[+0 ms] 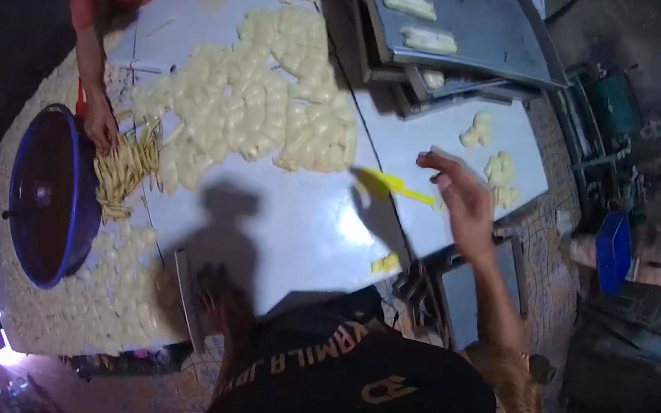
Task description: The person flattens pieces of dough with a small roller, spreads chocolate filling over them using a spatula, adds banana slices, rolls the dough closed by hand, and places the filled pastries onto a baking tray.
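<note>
My right hand [461, 199] reaches out over the white table [302, 228] with its fingers apart and nothing in it. A yellow plastic scraper [398, 187] is just left of its fingertips and casts a shadow on the table. My left hand [216, 294] rests in shadow at the table's near edge, fingers spread, beside a thin metal strip [185, 298]. A small piece of dough [384, 262] lies near the table edge between my arms.
A large heap of cut dough pieces [261, 102] covers the table's far half. Another person in an orange top touches a bundle of dough strips [127, 166] by a blue bowl [50, 195]. Metal trays [476, 32] with dough logs stand at the back right.
</note>
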A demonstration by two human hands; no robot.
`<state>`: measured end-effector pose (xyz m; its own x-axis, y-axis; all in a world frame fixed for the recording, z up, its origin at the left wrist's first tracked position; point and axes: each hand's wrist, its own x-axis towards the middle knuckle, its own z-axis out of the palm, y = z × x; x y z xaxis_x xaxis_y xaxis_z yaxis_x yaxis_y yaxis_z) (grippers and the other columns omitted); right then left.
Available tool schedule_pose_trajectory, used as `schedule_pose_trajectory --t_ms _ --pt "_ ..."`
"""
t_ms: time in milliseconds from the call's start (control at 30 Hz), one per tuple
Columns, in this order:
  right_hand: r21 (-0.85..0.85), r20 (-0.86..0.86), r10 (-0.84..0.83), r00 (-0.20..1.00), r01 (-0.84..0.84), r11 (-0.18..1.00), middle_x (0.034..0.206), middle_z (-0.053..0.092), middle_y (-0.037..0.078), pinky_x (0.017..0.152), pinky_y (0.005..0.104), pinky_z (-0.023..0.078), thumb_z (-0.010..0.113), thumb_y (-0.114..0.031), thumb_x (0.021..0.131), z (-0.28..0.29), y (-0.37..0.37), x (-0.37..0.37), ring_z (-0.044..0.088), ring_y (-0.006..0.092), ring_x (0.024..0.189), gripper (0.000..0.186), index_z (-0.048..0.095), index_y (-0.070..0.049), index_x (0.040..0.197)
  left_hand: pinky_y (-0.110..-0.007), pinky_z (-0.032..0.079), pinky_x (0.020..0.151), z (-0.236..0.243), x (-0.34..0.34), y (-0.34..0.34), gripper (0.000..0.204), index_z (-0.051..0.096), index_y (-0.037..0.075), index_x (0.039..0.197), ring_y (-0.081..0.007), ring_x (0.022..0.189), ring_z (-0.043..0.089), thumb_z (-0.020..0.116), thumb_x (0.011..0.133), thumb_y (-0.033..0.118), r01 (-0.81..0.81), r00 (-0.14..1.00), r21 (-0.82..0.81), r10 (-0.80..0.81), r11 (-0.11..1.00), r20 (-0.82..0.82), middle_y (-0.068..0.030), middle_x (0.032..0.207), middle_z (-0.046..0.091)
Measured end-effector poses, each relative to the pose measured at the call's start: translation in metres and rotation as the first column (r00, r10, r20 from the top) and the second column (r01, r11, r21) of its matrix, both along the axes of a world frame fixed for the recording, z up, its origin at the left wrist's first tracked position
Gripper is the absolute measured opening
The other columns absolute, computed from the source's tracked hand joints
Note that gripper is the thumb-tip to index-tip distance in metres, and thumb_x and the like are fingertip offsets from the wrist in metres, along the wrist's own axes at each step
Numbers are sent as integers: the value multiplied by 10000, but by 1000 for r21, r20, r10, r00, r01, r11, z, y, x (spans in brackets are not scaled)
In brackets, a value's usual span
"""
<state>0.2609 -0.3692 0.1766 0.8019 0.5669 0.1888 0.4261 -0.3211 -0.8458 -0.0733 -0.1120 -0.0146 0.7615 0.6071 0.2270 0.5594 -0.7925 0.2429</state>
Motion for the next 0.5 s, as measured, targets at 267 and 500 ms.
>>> schedule_pose_trajectory --t_ms 267,500 --pt "-468 213 22 977 82 880 1618 231 315 1166 589 267 597 -268 994 -186 -60 -187 225 497 1498 629 376 0 1519 -592 275 1149 4 2 -3 523 502 73 1468 -438 1421 375 569 960 176 27 961 -390 83 920 262 -221 1514 445" --pt "-515 257 114 960 36 856 1628 221 301 1192 578 227 630 -322 971 -174 -37 -192 204 450 1523 475 597 -50 1359 -577 290 1158 -10 -17 8 469 528 42 1410 -445 1398 392 568 955 146 66 985 -12 -63 998 159 -226 1467 472"
